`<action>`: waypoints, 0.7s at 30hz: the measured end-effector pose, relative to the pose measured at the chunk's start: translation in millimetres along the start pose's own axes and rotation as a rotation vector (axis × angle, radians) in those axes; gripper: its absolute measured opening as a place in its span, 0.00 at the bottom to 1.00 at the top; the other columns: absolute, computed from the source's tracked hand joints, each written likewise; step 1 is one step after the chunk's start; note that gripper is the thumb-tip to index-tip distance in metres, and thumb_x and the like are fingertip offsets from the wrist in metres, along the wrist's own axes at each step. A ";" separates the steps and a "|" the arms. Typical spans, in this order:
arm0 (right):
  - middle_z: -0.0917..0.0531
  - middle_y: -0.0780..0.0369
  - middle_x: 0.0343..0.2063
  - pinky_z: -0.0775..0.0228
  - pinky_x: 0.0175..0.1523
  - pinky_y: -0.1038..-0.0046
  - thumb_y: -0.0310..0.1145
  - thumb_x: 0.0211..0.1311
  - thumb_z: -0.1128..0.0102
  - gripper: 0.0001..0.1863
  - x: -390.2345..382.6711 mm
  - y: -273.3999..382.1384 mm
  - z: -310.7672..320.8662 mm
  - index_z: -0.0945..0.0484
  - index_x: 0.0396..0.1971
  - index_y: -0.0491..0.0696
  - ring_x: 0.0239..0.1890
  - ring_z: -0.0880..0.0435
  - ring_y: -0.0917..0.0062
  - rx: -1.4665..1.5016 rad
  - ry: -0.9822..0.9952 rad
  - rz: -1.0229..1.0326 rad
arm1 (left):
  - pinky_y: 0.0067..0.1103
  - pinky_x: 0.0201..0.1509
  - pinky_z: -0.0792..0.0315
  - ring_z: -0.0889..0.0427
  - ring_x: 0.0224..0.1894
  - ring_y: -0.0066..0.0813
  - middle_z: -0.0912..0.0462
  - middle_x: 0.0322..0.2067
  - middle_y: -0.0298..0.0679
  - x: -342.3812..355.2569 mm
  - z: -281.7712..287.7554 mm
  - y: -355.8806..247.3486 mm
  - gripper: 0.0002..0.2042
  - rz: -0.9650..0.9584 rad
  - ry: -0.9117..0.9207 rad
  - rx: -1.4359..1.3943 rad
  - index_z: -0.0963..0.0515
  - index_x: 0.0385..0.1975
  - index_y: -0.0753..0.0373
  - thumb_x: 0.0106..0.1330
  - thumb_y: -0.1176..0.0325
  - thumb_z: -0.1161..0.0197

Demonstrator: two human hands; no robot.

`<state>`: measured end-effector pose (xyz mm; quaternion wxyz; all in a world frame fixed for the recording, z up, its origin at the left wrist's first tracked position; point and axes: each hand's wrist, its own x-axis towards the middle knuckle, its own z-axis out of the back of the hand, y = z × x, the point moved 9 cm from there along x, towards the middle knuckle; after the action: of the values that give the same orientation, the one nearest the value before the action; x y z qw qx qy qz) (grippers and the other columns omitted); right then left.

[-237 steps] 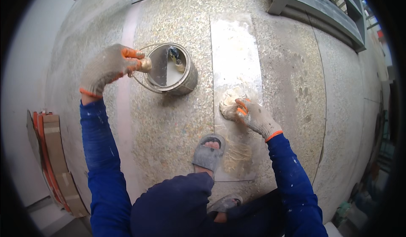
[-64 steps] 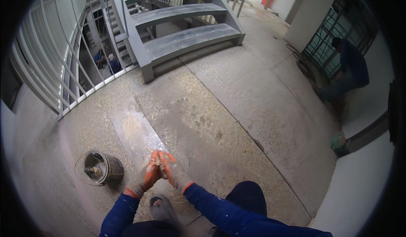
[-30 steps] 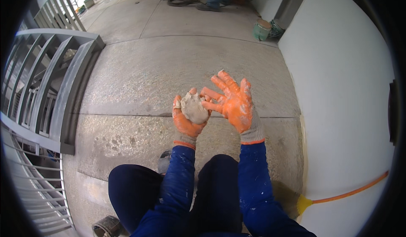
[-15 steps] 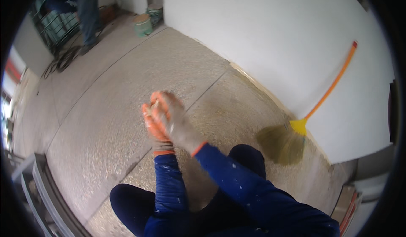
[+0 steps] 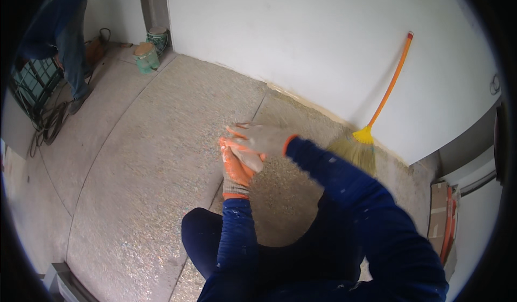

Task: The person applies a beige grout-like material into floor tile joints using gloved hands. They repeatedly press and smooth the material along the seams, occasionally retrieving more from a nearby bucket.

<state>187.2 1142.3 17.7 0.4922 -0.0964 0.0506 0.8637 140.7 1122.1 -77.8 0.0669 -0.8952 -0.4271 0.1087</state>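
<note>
Pale lump of soft, putty-like stuff [image 5: 253, 161], right between the two gloved hands, up off the floor [image 5: 151, 140] and out in front of the knees! Left hand [image 5: 237, 166] has it from below and the left, fingers curled about it, a cupped grasp. Over the top comes the right hand [image 5: 259, 136], reaching across from the right, back of the glove upward; its fingers blur, so whether it grips or merely lies there, nobody can tell. Neither hand is nearer: both look to be right at the lump. What shows of it slants from upper left down to lower right, its ends tucked out of sight. Farther out to the right, a broom [image 5: 392, 89] leans on the white wall [image 5: 301, 33]; far left, a co-worker [image 5: 72, 43] bends near a green bucket [image 5: 146, 60].
</note>
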 end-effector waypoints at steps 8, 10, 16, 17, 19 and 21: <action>0.36 0.54 0.79 0.37 0.79 0.57 0.64 0.74 0.41 0.46 -74.3 -65.2 33.6 0.44 0.83 0.57 0.77 0.33 0.54 0.330 0.318 -0.224 | 0.36 0.35 0.20 0.14 0.43 0.46 0.20 0.58 0.49 9.4 -12.2 44.8 0.36 0.385 0.335 0.200 0.28 0.68 0.60 0.63 0.51 0.25; 0.33 0.55 0.78 0.36 0.77 0.57 0.59 0.73 0.35 0.45 -74.4 -54.4 18.8 0.41 0.82 0.57 0.75 0.30 0.55 0.442 0.350 -0.121 | 0.35 0.34 0.19 0.13 0.44 0.48 0.20 0.59 0.50 6.6 1.0 60.1 0.39 0.457 0.367 0.275 0.30 0.71 0.60 0.61 0.53 0.23; 0.23 0.54 0.68 0.28 0.70 0.61 0.43 0.63 0.23 0.44 -29.7 -86.8 -70.6 0.34 0.77 0.54 0.68 0.22 0.64 0.620 0.371 -0.016 | 0.30 0.32 0.18 0.12 0.46 0.49 0.22 0.60 0.56 33.6 52.3 69.2 0.43 0.433 0.224 0.092 0.35 0.75 0.60 0.64 0.48 0.25; 0.23 0.53 0.68 0.27 0.70 0.62 0.40 0.61 0.21 0.45 -21.2 -99.1 -83.7 0.35 0.77 0.53 0.68 0.21 0.66 0.618 0.401 -0.042 | 0.30 0.31 0.18 0.13 0.45 0.48 0.21 0.60 0.56 41.0 56.7 68.5 0.41 0.440 0.215 -0.056 0.35 0.75 0.59 0.66 0.47 0.28; 0.22 0.54 0.68 0.25 0.68 0.65 0.41 0.62 0.22 0.45 -12.2 -125.5 -109.8 0.34 0.76 0.50 0.66 0.21 0.70 0.855 0.592 -0.181 | 0.30 0.31 0.18 0.13 0.44 0.48 0.21 0.59 0.56 57.3 69.2 74.6 0.38 0.508 0.148 -0.272 0.34 0.75 0.58 0.70 0.45 0.32; 0.21 0.55 0.65 0.24 0.66 0.67 0.41 0.64 0.23 0.42 -10.2 -144.5 -124.7 0.32 0.75 0.47 0.63 0.19 0.73 1.084 0.673 -0.266 | 0.29 0.30 0.19 0.13 0.43 0.46 0.20 0.58 0.54 78.4 88.0 79.5 0.35 0.494 0.111 -0.114 0.33 0.73 0.57 0.73 0.43 0.37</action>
<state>331.1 1184.7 -100.7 0.5311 -0.1050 0.6182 0.5699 226.1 1135.8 -190.6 0.0111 -0.9792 -0.1967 0.0483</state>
